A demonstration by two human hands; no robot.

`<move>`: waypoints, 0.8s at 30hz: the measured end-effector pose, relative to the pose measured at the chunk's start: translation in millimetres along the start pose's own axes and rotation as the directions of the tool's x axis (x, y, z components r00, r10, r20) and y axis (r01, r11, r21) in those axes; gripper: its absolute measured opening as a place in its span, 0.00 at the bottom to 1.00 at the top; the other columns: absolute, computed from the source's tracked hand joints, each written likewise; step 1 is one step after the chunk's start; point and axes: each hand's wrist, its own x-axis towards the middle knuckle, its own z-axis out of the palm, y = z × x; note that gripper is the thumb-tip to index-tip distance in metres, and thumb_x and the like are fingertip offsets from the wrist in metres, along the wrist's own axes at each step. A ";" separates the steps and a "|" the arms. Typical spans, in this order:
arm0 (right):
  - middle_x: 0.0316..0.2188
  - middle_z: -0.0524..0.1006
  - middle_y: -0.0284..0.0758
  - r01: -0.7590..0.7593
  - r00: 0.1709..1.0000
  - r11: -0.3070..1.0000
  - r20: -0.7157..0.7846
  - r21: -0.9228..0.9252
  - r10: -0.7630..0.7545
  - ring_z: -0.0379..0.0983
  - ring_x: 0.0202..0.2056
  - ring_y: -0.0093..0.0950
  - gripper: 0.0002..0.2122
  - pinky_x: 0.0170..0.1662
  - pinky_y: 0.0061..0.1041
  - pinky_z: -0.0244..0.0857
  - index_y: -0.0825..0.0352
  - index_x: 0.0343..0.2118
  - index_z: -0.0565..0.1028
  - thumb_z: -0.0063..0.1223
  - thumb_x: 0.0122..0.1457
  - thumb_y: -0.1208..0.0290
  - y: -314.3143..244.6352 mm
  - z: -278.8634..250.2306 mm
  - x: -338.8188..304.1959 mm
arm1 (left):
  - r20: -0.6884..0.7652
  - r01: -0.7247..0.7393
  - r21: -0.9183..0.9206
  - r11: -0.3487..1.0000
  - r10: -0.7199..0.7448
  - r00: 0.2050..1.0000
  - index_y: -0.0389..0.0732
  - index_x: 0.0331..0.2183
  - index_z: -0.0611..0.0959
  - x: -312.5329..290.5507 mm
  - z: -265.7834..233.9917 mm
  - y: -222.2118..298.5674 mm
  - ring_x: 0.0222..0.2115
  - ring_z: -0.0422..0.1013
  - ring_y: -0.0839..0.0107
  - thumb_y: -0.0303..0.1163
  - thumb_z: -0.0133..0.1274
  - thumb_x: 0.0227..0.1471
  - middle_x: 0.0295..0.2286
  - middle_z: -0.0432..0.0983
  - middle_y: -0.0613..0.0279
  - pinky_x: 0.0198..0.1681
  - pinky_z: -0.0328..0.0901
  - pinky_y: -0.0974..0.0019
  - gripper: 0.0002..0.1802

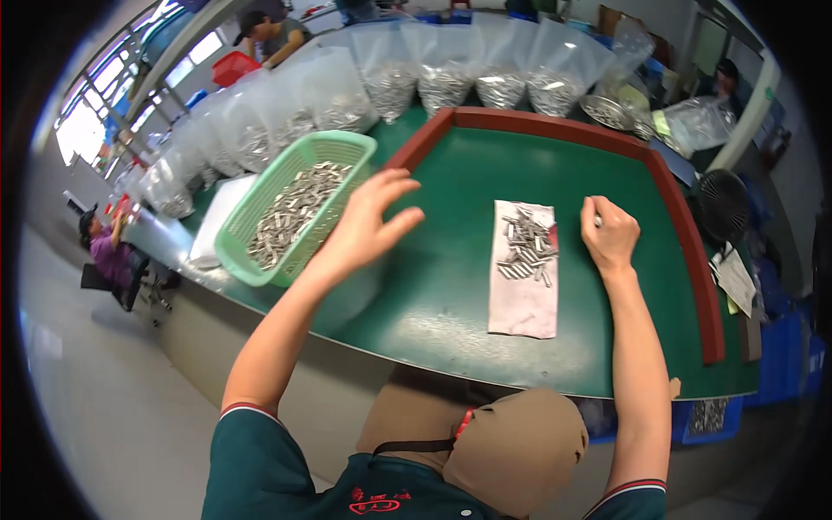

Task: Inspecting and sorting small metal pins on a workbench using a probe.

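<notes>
My left hand is open, thumb and fingers apart, over the table beside the right side of a light green plastic basket. Many short silvery metal pieces lie heaped in the basket. On the green tabletop, my right hand is closed, with a small shiny metal piece showing at its thumb and forefinger. Between my hands lies a pale pinkish cloth. A loose pile of the same kind of metal pieces covers its upper half.
A raised reddish-brown border edges the green table. Behind it stand several clear plastic bags of metal parts. A black fan is at the right. Other people sit beyond the table, one in a purple shirt at the far left.
</notes>
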 end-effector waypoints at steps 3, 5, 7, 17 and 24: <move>0.13 0.71 0.35 -0.024 1.000 1.000 -0.019 0.005 0.024 0.69 0.16 0.33 0.06 0.19 0.29 0.61 0.64 0.16 0.70 0.51 0.47 0.73 0.0 2.0 0.2 | 0.323 -0.037 0.004 0.999 0.034 0.946 0.34 0.52 0.61 -2.5 44.5 42.8 0.57 0.43 0.54 0.54 0.55 0.39 0.54 0.49 0.44 0.57 0.37 0.46 0.45; 0.12 0.71 0.34 -0.048 0.999 0.999 -0.025 0.001 0.048 0.68 0.15 0.32 0.07 0.18 0.29 0.60 0.65 0.15 0.70 0.51 0.46 0.73 4.1 3.1 -1.0 | 0.447 -0.055 0.083 0.995 0.013 0.894 0.27 0.54 0.48 0.9 64.6 67.0 0.58 0.36 0.52 0.67 0.51 0.32 0.55 0.41 0.38 0.57 0.32 0.45 0.63; 0.12 0.71 0.34 -0.066 0.998 0.998 -0.006 -0.001 0.066 0.68 0.15 0.32 0.07 0.18 0.28 0.60 0.65 0.15 0.70 0.51 0.46 0.74 5.0 2.7 -1.6 | 0.440 -0.107 0.064 0.992 0.068 0.895 0.26 0.54 0.46 6.1 76.7 73.4 0.59 0.36 0.52 0.68 0.51 0.30 0.55 0.40 0.38 0.57 0.30 0.45 0.66; 0.12 0.71 0.34 -0.083 0.996 0.996 0.041 -0.024 0.084 0.67 0.14 0.32 0.06 0.17 0.28 0.59 0.65 0.15 0.71 0.52 0.46 0.74 5.8 3.1 -1.2 | 0.433 -0.097 0.074 0.993 0.056 0.900 0.24 0.54 0.44 22.4 108.7 47.8 0.59 0.36 0.53 0.73 0.51 0.22 0.55 0.41 0.37 0.57 0.29 0.45 0.73; 0.11 0.70 0.35 -0.122 0.992 0.990 0.024 0.069 0.121 0.67 0.13 0.31 0.06 0.17 0.26 0.58 0.65 0.15 0.70 0.52 0.46 0.75 0.7 2.6 -1.6 | 0.449 -0.089 0.054 0.995 0.055 0.892 0.27 0.55 0.44 25.3 109.3 41.8 0.59 0.36 0.53 0.73 0.51 0.22 0.55 0.40 0.38 0.57 0.27 0.45 0.72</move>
